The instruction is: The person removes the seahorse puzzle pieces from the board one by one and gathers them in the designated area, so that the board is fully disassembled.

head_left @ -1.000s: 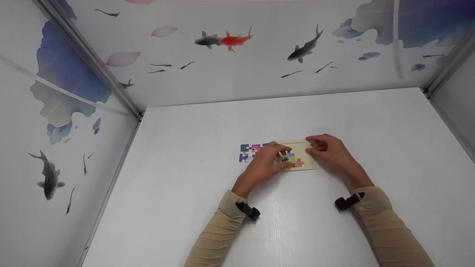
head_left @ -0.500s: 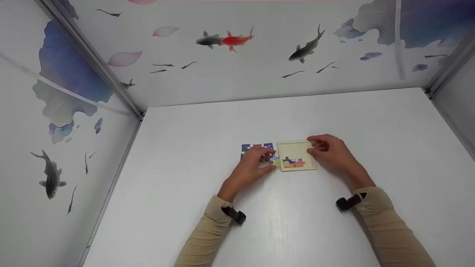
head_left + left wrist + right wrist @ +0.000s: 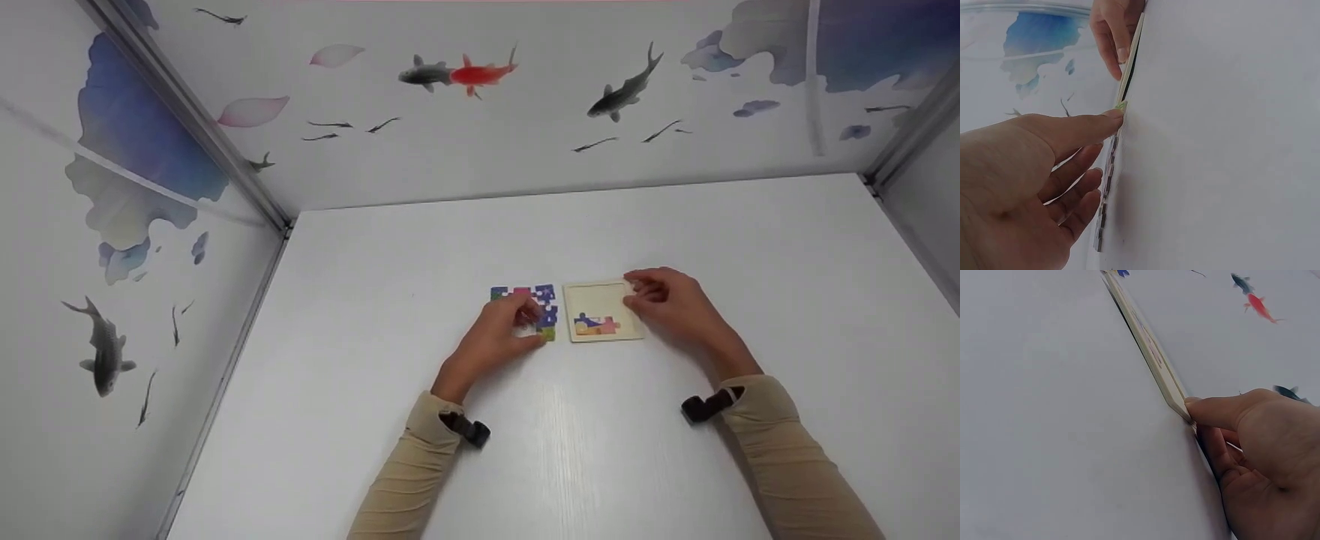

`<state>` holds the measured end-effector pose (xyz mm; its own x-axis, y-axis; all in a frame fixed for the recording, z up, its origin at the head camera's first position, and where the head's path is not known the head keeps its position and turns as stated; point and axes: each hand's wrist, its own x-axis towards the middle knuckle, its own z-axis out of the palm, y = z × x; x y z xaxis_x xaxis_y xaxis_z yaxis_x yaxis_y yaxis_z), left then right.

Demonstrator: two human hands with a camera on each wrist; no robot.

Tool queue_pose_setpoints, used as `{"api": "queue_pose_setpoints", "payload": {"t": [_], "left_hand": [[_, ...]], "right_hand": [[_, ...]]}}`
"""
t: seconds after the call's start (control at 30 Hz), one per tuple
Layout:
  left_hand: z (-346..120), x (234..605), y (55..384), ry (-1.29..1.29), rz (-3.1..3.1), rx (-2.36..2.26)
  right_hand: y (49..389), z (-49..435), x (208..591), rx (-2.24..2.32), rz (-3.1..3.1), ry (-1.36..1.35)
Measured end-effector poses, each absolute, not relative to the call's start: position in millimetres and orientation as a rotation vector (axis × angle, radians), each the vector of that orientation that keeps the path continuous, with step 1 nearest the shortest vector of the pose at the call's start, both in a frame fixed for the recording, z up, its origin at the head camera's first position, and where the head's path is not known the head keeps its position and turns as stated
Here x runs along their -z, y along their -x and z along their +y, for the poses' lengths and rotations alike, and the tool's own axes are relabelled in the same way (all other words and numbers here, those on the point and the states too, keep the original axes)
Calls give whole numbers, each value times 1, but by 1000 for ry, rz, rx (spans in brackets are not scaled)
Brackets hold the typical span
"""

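Loose puzzle pieces (image 3: 547, 293) in blue, pink and green form a block on the white table, left of a pale wooden puzzle tray (image 3: 592, 300). My left hand (image 3: 491, 326) is over that block, its thumb against a green puzzle piece (image 3: 547, 334) at the lower right corner, its fingers curled above the others and hiding part of them. Several joined pieces (image 3: 596, 325) lie along the tray's lower side. With thumb and curled fingers, my right hand (image 3: 671, 304) grips the tray's right edge; the right wrist view has the thumb on the tray's corner (image 3: 1176, 396).
The white table (image 3: 480, 450) reaches back to a panel painted with fish (image 3: 480, 75). A left side panel (image 3: 45, 262) meets it along a metal post (image 3: 195, 105). Both wrists wear black cameras (image 3: 465, 430).
My left hand has moved left from over the tray to the loose block, carrying a green and blue puzzle piece along. The right hand keeps its grip on the tray's edge.
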<state>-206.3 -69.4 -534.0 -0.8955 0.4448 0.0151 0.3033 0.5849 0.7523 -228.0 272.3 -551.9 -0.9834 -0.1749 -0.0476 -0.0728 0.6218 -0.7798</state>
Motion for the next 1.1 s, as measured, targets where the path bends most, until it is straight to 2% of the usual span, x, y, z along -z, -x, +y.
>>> {"api": "queue_pose_setpoints", "payload": {"t": [1.1], "left_hand": [[-69, 535, 204, -730, 2710, -985]], "right_hand": [[228, 271, 551, 1317, 2703, 181]]}}
